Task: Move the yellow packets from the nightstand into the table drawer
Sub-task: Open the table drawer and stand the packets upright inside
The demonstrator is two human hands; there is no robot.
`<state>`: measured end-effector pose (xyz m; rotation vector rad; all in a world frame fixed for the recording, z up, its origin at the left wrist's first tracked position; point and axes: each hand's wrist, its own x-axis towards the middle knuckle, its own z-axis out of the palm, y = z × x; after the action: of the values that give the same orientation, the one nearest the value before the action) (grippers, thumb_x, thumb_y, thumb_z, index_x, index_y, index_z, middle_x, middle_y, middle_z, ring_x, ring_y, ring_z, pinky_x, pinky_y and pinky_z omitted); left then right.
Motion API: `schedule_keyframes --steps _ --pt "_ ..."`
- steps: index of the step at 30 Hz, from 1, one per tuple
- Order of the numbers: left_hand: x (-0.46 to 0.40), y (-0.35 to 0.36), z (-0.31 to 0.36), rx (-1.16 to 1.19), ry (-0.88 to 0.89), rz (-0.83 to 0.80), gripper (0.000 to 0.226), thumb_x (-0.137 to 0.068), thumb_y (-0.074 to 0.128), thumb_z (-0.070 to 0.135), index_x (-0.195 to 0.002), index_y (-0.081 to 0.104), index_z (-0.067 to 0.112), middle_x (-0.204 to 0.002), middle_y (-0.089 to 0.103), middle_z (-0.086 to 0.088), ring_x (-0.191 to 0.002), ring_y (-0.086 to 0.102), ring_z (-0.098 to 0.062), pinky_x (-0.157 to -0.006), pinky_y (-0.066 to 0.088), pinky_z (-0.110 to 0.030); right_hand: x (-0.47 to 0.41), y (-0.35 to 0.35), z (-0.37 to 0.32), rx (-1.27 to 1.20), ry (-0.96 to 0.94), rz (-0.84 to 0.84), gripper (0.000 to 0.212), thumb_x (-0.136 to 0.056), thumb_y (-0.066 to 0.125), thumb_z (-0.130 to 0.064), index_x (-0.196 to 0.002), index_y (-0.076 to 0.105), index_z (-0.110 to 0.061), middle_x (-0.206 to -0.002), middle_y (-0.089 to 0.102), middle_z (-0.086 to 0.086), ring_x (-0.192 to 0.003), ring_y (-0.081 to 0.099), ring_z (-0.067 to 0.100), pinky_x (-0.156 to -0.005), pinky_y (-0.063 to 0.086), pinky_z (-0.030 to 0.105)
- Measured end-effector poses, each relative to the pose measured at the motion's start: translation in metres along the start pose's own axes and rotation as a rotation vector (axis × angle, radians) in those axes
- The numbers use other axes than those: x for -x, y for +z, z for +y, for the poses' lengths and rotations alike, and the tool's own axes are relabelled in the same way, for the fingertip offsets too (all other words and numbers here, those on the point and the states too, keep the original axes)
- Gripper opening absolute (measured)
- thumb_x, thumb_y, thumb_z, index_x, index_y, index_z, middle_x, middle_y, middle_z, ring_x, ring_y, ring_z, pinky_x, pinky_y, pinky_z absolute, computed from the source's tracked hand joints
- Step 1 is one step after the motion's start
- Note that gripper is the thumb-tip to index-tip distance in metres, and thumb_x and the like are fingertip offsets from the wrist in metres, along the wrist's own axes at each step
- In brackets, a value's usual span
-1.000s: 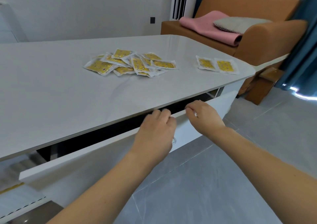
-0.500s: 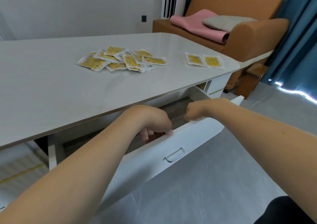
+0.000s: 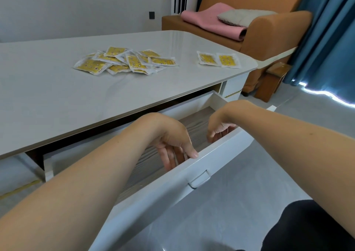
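Under the edge of the pale grey glossy table point(image 3: 57, 100), the left hand point(image 3: 172, 139) and right hand point(image 3: 219, 123) both grasp the front panel of the pulled-out white wooden drawer point(image 3: 217, 154), while the small yellow foil packets point(image 3: 126, 62) lie heaped on the table top, well apart from both hands.

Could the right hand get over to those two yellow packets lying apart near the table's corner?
Probably yes. The right hand holds only the drawer front, and bare tabletop lies between it and the two packets; reach itself is a guess.
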<state>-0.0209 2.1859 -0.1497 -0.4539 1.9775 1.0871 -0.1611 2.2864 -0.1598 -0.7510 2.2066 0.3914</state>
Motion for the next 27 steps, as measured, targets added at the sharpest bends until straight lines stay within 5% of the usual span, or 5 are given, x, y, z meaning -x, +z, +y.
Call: schedule_keyframes --steps 7,10,14,20,27 --pt "-0.002 -0.034 0.028 0.001 0.211 0.551 0.031 -0.099 0.051 0.024 -0.121 0.054 0.003 -0.112 0.068 -0.018 -0.087 0.071 -0.032 -0.084 0.059 -0.043 -0.008 -0.045 0.035 -0.386 -0.215 0.249 0.021 -0.098 0.055 -0.017 -0.109 0.067 -0.004 -0.095 0.074 0.010 -0.085 0.072 0.023 -0.075 0.060 0.035" --pt "-0.005 -0.062 0.043 -0.160 0.276 0.897 0.045 -0.096 0.052 0.034 -0.135 0.050 0.011 -0.134 0.057 -0.012 -0.113 0.061 -0.027 -0.097 0.049 -0.035 -0.013 -0.078 0.059 -0.622 -0.283 0.525 0.020 -0.096 0.053 -0.011 -0.108 0.066 -0.001 -0.092 0.071 0.011 -0.076 0.067 0.023 -0.060 0.054 0.030" --pt "-0.030 -0.093 0.066 -0.166 0.396 1.132 0.069 -0.097 0.052 0.036 -0.155 0.017 0.021 -0.160 0.018 -0.005 -0.144 0.028 -0.026 -0.110 0.028 -0.035 -0.037 -0.115 0.086 -0.687 -0.319 0.832 0.032 -0.097 0.045 -0.011 -0.126 0.059 -0.012 -0.122 0.060 0.008 -0.091 0.059 0.019 -0.069 0.045 0.025" --pt "-0.093 -0.140 0.110 -0.170 0.403 1.240 0.080 -0.096 0.056 0.036 -0.155 0.004 0.024 -0.162 -0.004 -0.006 -0.149 0.006 -0.031 -0.118 0.017 -0.043 -0.105 -0.163 0.121 -0.739 -0.225 1.082 0.057 -0.098 0.044 -0.020 -0.151 0.025 -0.018 -0.152 0.028 0.011 -0.131 0.039 0.035 -0.107 0.036 0.048" --pt "-0.162 -0.203 0.156 -0.074 0.357 1.221 0.075 -0.098 0.050 0.042 -0.155 0.006 0.023 -0.162 0.001 -0.006 -0.147 0.013 -0.032 -0.116 0.020 -0.043 -0.186 -0.211 0.148 -0.526 -0.018 1.170 0.058 -0.098 0.040 -0.036 -0.150 0.023 -0.017 -0.150 0.028 0.012 -0.133 0.031 0.036 -0.107 0.026 0.046"
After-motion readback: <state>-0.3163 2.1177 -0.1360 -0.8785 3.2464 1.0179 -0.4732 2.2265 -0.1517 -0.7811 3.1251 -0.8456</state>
